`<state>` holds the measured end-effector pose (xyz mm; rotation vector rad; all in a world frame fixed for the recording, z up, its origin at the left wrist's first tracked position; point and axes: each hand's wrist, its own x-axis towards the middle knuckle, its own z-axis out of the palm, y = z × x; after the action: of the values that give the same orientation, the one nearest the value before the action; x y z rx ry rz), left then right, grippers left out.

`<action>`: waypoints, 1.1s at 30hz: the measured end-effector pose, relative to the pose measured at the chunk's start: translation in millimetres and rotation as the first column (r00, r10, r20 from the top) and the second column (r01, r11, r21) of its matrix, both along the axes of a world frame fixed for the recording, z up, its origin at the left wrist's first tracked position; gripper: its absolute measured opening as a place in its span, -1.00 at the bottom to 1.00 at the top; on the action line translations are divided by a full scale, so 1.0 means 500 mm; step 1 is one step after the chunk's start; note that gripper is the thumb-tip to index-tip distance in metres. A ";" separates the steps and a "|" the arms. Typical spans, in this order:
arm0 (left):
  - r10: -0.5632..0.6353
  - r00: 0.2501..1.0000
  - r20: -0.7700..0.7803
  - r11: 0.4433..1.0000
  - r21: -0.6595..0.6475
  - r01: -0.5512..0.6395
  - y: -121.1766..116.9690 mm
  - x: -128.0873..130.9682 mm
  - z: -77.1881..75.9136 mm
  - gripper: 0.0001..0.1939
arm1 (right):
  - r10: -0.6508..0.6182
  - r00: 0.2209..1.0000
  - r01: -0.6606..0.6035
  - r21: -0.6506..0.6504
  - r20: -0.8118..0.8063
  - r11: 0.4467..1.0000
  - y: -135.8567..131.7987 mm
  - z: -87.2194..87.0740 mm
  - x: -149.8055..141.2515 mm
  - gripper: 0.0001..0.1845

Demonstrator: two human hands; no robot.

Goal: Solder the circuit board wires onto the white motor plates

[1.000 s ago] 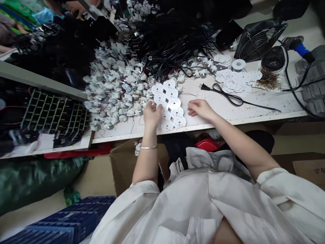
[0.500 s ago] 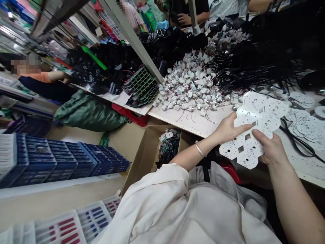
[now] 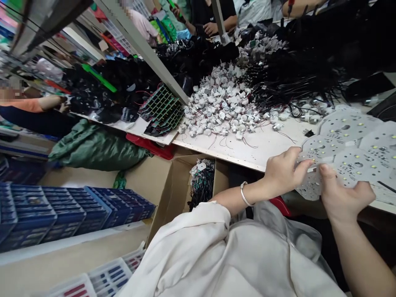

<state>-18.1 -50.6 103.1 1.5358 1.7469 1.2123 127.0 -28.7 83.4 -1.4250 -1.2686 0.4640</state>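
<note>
A white perforated panel of joined hexagonal circuit boards [image 3: 349, 159] with small yellow LEDs is raised at the right, just over the bench edge. My left hand [image 3: 286, 171], with a metal bangle [image 3: 244, 195] on the wrist, pinches the panel's left edge. My right hand [image 3: 342, 194] grips its lower edge, thumb on the front and fingers hidden behind. The panel's right end runs out of view. A heap of small white wired parts [image 3: 218, 105] lies on the bench [image 3: 247, 150], left of and beyond my hands.
Tangled black cables [image 3: 293, 78] lie beyond the heap. Below the bench edge stands an open cardboard box [image 3: 176, 194] holding wired parts [image 3: 201, 183]. Further left are blue crates [image 3: 62, 210], a green bag [image 3: 95, 148] and stacked green circuit boards [image 3: 162, 111]. Co-workers sit at the far side.
My view swung from the bench toward the left and the aisle. The panel rose from the bench into both hands, then came closer and tilted, now showing its LEDs.
</note>
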 end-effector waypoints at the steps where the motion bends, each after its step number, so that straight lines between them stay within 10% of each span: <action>1: -0.003 1.000 -0.022 1.000 0.017 0.003 0.000 0.003 0.004 -0.68 | -0.017 1.000 0.017 0.015 -0.007 1.000 -0.002 0.001 -0.001 -0.50; 13: -0.186 0.948 0.257 0.979 0.134 0.156 0.003 0.023 0.023 -0.34 | -0.097 0.980 0.082 -0.090 -0.172 0.993 -0.014 0.052 0.068 -0.57; 20: -0.265 0.672 0.692 0.930 -0.002 0.368 0.049 0.060 -0.027 -0.30 | 0.034 0.818 -0.211 -0.244 -0.575 0.947 0.028 0.006 0.061 -0.35; 25: -0.164 0.960 0.227 0.981 -0.062 0.182 0.117 0.050 -0.045 -0.65 | -0.095 0.966 0.058 -0.158 -0.241 0.986 0.095 -0.024 0.055 -0.62; 28: -0.123 0.987 0.105 0.992 -0.019 0.125 0.145 0.038 -0.029 -0.76 | -0.095 0.980 0.089 -0.042 -0.175 0.995 0.116 -0.018 0.043 -0.64; 33: -0.179 0.714 0.677 0.952 -0.065 0.300 0.161 0.029 -0.039 -0.61 | 0.068 0.697 -0.268 -0.172 -0.714 0.948 0.122 -0.029 0.011 -0.51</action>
<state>-3.6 29.7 83.7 0.9967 1.0958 1.2303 132.5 32.0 68.9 -1.1531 -0.7133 1.2218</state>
